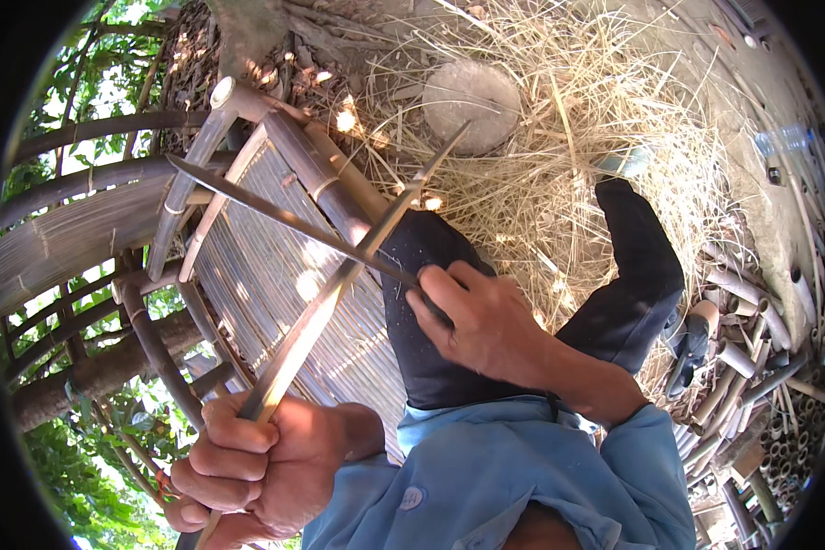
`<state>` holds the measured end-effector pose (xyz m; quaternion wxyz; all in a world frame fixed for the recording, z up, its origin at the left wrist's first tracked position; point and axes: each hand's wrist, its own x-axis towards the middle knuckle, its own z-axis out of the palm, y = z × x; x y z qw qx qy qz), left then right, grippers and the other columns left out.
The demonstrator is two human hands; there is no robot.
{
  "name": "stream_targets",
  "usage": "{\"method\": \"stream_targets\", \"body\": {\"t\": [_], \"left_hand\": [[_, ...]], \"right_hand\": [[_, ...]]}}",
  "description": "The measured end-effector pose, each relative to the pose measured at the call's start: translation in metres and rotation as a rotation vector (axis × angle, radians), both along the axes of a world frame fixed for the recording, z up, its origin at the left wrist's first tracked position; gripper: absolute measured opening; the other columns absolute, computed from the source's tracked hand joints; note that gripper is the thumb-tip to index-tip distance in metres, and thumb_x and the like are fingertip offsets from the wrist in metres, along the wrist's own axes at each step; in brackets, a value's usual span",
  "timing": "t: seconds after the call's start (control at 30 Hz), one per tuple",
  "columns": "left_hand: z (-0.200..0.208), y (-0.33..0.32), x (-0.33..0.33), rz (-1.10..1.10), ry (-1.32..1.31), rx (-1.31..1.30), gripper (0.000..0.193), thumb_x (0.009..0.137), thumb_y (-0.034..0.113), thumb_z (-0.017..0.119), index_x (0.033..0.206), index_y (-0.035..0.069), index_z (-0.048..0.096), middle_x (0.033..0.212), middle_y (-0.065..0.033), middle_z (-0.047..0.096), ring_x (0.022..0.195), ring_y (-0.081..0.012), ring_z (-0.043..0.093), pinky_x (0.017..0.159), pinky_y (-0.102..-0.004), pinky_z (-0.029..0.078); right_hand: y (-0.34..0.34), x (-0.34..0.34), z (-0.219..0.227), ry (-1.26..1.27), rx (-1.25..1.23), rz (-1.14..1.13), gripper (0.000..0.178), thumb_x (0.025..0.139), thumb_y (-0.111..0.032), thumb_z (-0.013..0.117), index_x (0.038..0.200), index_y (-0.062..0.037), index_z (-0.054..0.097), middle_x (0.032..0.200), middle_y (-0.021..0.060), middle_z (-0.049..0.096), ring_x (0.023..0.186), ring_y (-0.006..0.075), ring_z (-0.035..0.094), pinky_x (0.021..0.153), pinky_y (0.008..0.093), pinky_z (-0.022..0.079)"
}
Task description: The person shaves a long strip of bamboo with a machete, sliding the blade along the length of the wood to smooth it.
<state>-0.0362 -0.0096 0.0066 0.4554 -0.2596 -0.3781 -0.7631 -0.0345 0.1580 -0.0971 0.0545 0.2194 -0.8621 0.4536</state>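
My left hand point(261, 463) is closed in a fist around the lower end of a split bamboo strip point(304, 332). The strip slants up and to the right, narrowing to a thin tip. My right hand point(481, 323) grips the handle of a long knife point(275, 213), whose narrow dark blade points to the upper left. Blade and strip cross in front of my thigh, the blade seemingly touching the strip. Most of the knife handle is hidden by my fingers.
I sit on a slatted bamboo bench point(275, 266) with a bamboo railing point(92, 183) at the left. Ahead, a round wooden block point(472, 105) lies among pale shavings point(559, 229). Cut bamboo pieces point(742, 357) are piled at the right, below a plastic bottle point(784, 142).
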Motion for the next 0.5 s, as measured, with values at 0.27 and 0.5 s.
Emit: {"method": "stream_targets", "body": {"t": [0.27, 0.5], "left_hand": [[-0.001, -0.007, 0.002, 0.000, -0.037, -0.028, 0.048, 0.101, 0.054, 0.053, 0.080, 0.010, 0.048, 0.061, 0.0047, 0.029, 0.049, -0.0088, 0.022, 0.045, -0.0270, 0.020], [0.000, -0.006, 0.007, 0.143, -0.053, -0.052, 0.044, 0.102, 0.048, 0.053, 0.080, 0.010, 0.048, 0.063, 0.0045, 0.031, 0.050, -0.0096, 0.022, 0.045, -0.0268, 0.020]], "right_hand": [[0.007, -0.020, -0.045, -0.115, 0.154, -0.110, 0.016, 0.093, -0.018, 0.067, 0.090, -0.0076, 0.055, 0.073, 0.0117, 0.060, 0.058, 0.0300, 0.063, 0.046, 0.0387, 0.051], [0.010, -0.035, -0.090, -0.003, 0.038, -0.121, 0.012, 0.094, -0.017, 0.064, 0.095, -0.0082, 0.055, 0.069, 0.0135, 0.058, 0.057, 0.0294, 0.064, 0.043, 0.0398, 0.052]]}}
